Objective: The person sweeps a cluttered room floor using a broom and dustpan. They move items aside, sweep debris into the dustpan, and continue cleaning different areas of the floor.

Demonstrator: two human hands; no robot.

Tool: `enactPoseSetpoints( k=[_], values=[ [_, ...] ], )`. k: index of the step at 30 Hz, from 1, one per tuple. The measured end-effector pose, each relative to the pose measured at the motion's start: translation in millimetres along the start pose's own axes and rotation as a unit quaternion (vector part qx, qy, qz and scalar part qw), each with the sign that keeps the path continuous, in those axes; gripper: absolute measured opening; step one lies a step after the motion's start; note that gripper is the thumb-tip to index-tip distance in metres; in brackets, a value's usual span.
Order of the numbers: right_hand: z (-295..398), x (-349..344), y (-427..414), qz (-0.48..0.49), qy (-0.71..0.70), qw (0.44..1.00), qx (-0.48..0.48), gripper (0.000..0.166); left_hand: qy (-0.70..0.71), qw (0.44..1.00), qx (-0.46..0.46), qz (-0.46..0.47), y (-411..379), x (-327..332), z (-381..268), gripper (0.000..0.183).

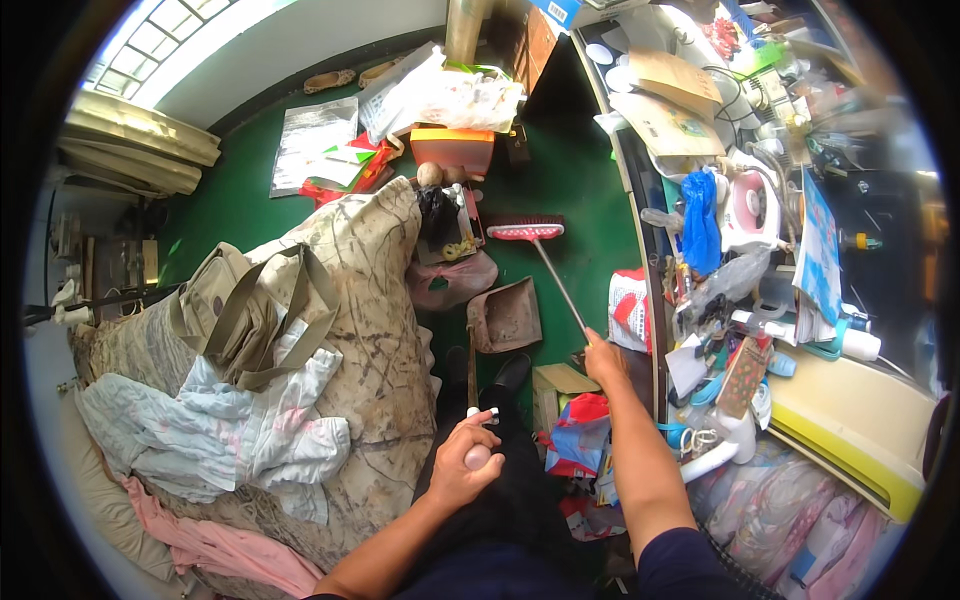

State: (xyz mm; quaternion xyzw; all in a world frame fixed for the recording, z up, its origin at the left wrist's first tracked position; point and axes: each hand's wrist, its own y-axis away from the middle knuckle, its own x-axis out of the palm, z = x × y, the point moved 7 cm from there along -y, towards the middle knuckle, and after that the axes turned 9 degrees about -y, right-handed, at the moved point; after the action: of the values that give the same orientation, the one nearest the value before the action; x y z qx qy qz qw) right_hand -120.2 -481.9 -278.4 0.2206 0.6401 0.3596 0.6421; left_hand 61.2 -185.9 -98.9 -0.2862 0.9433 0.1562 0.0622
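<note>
My right hand (604,360) grips the metal handle of a broom (561,279). The broom's pink and white head with dark red bristles (526,228) rests on the green floor ahead of me. In my left hand (465,457) is the upright handle of a long-handled dustpan, its pale rounded end showing by the thumb. The dirty brownish dustpan (507,315) sits on the floor in front of my shoes (513,372), its open side out towards the broom. A gap of bare floor separates broom head and pan.
A bed (375,300) with a patterned cover, an olive bag (255,315) and light blue clothing (240,427) flanks me on the left. A pinkish plastic bag (454,282) lies by the pan. At right, a cluttered table (655,330) stands above bags and a cardboard box (559,386).
</note>
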Motion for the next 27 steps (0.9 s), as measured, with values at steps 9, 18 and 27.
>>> enactPoseSetpoints(
  k=[9, 18, 27],
  values=[
    [-87, 7, 94, -0.016, -0.143, 0.990, -0.001, 0.050, 0.002, 0.999, -0.032, -0.034, 26, 2, 1, 0.020],
    [-96, 44, 139, 0.095, -0.669, 0.719, 0.164, 0.055, -0.008, 0.999, -0.030, -0.039, 37, 15, -5, 0.013],
    [-75, 43, 137, 0.106, -0.753, 0.623, 0.184, 0.024, 0.004, 0.996, -0.060, -0.070, 39, 26, -14, 0.014]
  ],
)
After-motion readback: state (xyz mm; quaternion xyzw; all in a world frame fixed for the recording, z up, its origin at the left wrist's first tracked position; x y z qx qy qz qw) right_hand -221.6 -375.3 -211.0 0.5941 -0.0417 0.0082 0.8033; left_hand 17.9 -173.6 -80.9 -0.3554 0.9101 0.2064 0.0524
